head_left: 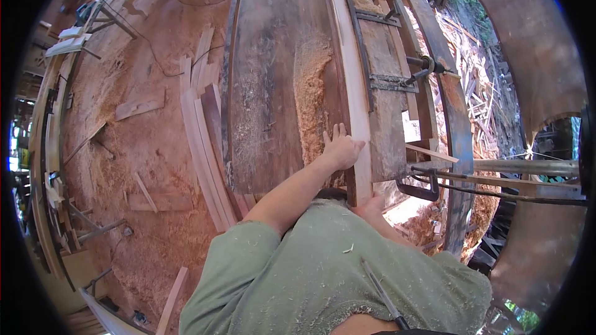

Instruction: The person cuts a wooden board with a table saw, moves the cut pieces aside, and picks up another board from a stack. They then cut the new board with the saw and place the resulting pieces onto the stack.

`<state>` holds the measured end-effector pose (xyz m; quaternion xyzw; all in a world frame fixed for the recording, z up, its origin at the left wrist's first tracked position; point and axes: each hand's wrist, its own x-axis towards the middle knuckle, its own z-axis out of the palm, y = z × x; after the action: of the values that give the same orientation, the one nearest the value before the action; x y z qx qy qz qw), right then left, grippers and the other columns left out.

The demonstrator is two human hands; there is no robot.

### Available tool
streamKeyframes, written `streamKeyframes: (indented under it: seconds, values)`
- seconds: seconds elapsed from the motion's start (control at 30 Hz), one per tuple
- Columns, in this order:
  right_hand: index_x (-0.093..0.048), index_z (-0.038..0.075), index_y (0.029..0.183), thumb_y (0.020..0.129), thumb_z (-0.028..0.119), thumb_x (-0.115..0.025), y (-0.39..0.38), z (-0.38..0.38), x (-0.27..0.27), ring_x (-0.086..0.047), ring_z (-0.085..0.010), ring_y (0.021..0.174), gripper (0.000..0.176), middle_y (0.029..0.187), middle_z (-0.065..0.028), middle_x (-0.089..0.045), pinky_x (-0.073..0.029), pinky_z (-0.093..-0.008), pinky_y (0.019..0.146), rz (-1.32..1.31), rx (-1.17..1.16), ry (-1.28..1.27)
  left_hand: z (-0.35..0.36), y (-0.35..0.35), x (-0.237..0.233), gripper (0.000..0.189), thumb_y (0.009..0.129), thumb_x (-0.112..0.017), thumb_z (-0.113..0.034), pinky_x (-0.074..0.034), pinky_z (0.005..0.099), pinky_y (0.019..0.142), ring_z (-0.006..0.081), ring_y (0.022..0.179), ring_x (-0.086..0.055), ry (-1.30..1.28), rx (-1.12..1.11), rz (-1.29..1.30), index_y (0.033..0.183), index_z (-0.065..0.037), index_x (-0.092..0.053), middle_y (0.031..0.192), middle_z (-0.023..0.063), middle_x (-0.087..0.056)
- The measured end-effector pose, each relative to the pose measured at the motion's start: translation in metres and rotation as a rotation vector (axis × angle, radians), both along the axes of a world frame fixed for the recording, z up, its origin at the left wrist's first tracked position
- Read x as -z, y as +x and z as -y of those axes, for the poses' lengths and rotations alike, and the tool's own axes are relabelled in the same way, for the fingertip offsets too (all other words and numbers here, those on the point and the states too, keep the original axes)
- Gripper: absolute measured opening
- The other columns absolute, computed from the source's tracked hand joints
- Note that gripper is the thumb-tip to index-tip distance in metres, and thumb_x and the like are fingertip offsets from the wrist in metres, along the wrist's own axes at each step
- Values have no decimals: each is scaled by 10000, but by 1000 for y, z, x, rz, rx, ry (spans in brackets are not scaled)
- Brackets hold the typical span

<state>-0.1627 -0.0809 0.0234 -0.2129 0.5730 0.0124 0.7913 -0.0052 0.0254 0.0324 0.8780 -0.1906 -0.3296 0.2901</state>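
A long pale wooden plank [351, 62] runs lengthwise along the right side of a worn workbench top [261, 56], its near end close to my body. My left hand [341, 148] lies on the plank's left edge, fingers apart and stretched forward, the thumb across the upper face. At the near end, my right hand [370, 207] is closed around the plank; its fingers are partly hidden. A heap of sawdust [310, 93] lies on the bench just left of the plank, close to my left fingertips.
A dark metal straight-edged frame [359, 46] sits right of the plank. Beyond it are a bar clamp [425, 68] and another clamp [425, 186]. Long boards [205, 155] lean left of the bench. Offcuts [140, 107] lie on the sawdust-covered ground. A pencil-like tool [382, 291] hangs at my shirt.
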Motion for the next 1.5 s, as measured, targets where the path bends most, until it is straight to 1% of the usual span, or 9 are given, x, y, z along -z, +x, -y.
streamKeyframes:
  seconds: [0.3,0.5,0.77,0.9,0.97,1.1,1.17,1.3,1.5]
  values:
    - [-538,4,1263,905,326,-328,9,12,39,-613,-384,1053,525,1172,-203,-620,-511,-533,876,65,69,23,8,14,17,632,1010,-333,-469,-64,616,1165,452,1477,-66,0,-83,49,1342,34,-525,1570,317,-121]
    - [-518,29,1296,927,334,-279,25,17,38,-581,-390,1099,535,1212,-195,-599,-471,-593,891,50,-77,49,6,25,7,643,1007,-331,-472,-66,613,1166,441,1481,-69,-23,-117,49,1344,41,-520,1578,299,-128]
    - [-487,117,1363,947,363,-240,61,-7,-23,-451,-316,1294,542,1373,-124,-518,-296,-594,1035,-161,-35,48,9,42,9,615,1007,-330,-461,-77,613,1166,438,1481,-78,-8,-127,56,1356,6,-526,1578,294,-136]
    - [-485,138,1371,948,387,-253,59,0,-2,-450,-316,1300,543,1391,-104,-516,-274,-597,1047,-276,-27,-24,12,46,16,588,1009,-332,-454,-74,618,1164,439,1480,-79,37,-145,69,1372,-33,-524,1581,286,-136]
    - [-477,92,1370,950,425,-333,44,6,5,-471,-312,1253,555,1335,-127,-532,-281,-565,1062,19,-93,28,13,42,15,577,1009,-333,-452,-72,619,1164,440,1480,-78,50,-145,70,1376,-51,-526,1583,282,-134]
    - [-542,47,1223,941,485,-464,0,-3,1,-538,-285,1106,527,1163,-143,-575,-406,-501,968,12,20,-15,9,46,2,644,1006,-332,-470,-60,605,1172,423,1485,-71,-10,-158,25,1379,33,-483,1593,260,-125]
    - [-570,75,982,958,434,-527,-22,-15,-5,-557,-208,717,362,820,-78,-583,-483,-392,659,-1,-165,-200,9,46,4,680,1003,-330,-494,-59,591,1178,417,1487,-67,3,-174,34,1400,46,-447,1594,257,-126]
    - [-508,77,731,1014,356,-478,-21,-15,-6,-462,-181,442,399,565,-41,-488,-366,-326,409,122,-406,-459,9,46,5,689,1002,-328,-500,-47,584,1180,417,1488,-49,-2,-151,4,1411,45,-432,1598,253,-112]
    - [-495,79,717,1020,321,-477,-10,-12,-8,-442,-155,432,388,552,-28,-463,-352,-307,401,138,-416,-456,9,48,8,622,1005,-330,-484,-23,587,1177,433,1486,-18,-38,-166,-30,1409,-36,-483,1598,263,-81]
